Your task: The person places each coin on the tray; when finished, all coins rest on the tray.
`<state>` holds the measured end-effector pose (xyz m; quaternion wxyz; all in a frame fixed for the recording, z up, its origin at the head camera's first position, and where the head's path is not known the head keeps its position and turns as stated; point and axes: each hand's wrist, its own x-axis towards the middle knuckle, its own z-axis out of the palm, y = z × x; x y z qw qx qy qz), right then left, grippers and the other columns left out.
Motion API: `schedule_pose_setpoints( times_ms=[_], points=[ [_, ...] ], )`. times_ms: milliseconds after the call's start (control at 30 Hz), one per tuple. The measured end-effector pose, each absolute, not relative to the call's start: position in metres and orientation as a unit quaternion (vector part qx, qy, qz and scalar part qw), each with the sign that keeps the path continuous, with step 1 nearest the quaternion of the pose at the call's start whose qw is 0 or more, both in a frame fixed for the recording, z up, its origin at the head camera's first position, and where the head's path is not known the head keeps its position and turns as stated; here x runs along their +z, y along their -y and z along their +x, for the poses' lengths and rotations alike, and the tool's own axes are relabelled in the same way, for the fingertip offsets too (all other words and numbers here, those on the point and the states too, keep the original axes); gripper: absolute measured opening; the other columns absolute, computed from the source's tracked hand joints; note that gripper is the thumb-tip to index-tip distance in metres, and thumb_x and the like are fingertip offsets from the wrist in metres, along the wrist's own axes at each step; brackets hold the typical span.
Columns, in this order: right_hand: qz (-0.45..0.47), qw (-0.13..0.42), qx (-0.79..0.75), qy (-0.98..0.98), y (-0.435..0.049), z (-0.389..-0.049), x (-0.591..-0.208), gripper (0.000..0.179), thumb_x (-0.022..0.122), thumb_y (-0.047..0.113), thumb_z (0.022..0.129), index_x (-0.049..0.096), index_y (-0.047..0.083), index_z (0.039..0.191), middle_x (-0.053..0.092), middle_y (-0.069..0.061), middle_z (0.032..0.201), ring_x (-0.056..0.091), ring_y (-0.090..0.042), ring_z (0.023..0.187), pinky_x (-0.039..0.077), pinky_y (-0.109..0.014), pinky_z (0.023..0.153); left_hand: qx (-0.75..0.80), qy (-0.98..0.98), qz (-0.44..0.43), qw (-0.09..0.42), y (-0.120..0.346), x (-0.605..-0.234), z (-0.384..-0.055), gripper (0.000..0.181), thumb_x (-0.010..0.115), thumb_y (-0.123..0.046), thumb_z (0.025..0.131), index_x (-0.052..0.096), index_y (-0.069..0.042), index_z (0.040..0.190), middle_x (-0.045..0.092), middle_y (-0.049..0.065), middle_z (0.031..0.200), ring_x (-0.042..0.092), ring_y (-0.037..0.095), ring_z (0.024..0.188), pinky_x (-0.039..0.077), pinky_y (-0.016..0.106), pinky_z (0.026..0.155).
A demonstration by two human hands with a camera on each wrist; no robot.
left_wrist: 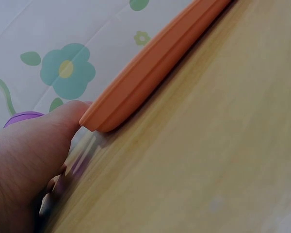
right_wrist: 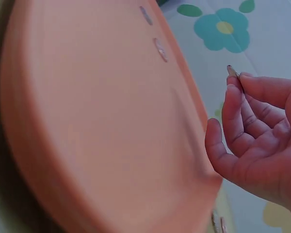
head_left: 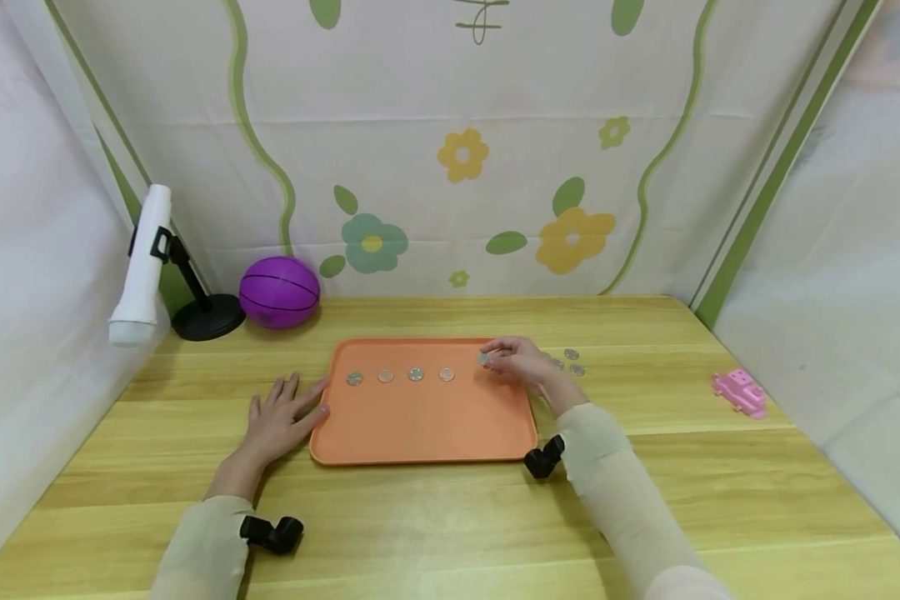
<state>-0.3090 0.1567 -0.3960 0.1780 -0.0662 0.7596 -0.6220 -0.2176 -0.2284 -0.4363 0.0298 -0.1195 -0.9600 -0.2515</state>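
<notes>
Between thumb and fingers my right hand (head_left: 516, 361) pinches a silver coin (right_wrist: 233, 72), held above the right end of an orange tray (head_left: 420, 425). Several coins lie in a row along the tray, among them a coin (head_left: 354, 378) at the left and a coin (head_left: 446, 375) nearest the right hand. My left hand (head_left: 273, 423) rests with spread fingers on the table beside the tray, its thumb at the tray's left rim. In the left wrist view, the thumb meets the tray's edge (left_wrist: 136, 73).
More loose coins (head_left: 572, 354) lie on the wooden table just right of the tray. A pink toy (head_left: 740, 392) sits farther right. At the back left stand a purple ball (head_left: 280, 292) and a white microphone-like object (head_left: 144, 258) on a black stand (head_left: 208, 316).
</notes>
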Motion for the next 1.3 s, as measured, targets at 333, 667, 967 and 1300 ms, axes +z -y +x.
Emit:
schedule_pose_setpoints(
  times_ms=[333,667,967,1300],
  points=[
    [-0.020,0.172,-0.593,-0.786,-0.139,-0.308,-0.405,0.024,0.059,0.003,0.080,0.057,0.000,0.103,0.057,-0.010,0.078,0.054,-0.018,0.065,0.045,-0.028,0.054,-0.252,0.960,-0.118,0.028,0.229,-0.436,-0.218,0.056,0.042,-0.048,0.086,0.032,-0.023,0.136,0.011,0.026,0.138,0.002,0.043,0.124,-0.008,0.062,0.087],
    [0.016,0.166,-0.573,-0.802,-0.130,-0.307,-0.404,0.020,0.060,0.000,0.079,0.057,-0.001,0.099,0.058,-0.010,0.078,0.055,-0.018,0.061,0.047,-0.027,0.054,-0.251,0.960,-0.120,0.033,0.229,-0.438,-0.218,0.057,0.042,-0.049,0.086,0.033,-0.023,0.135,0.012,0.026,0.138,0.002,0.043,0.124,-0.007,0.062,0.087],
    [0.023,0.164,-0.568,-0.806,-0.134,-0.308,-0.405,0.018,0.061,0.000,0.078,0.058,-0.001,0.095,0.055,-0.011,0.078,0.054,-0.017,0.058,0.049,-0.028,0.055,-0.251,0.960,-0.120,0.032,0.230,-0.438,-0.219,0.057,0.041,-0.050,0.086,0.032,-0.024,0.136,0.011,0.025,0.138,0.002,0.042,0.124,-0.007,0.062,0.088],
    [-0.032,0.166,-0.586,-0.793,-0.151,-0.302,-0.395,0.028,0.057,0.000,0.081,0.051,-0.010,0.106,0.056,-0.016,0.086,0.056,-0.021,0.063,0.049,-0.035,0.057,-0.259,0.958,-0.120,0.029,0.230,-0.437,-0.218,0.057,0.042,-0.049,0.086,0.031,-0.023,0.136,0.011,0.025,0.138,0.001,0.042,0.124,-0.008,0.062,0.087]
  ],
)
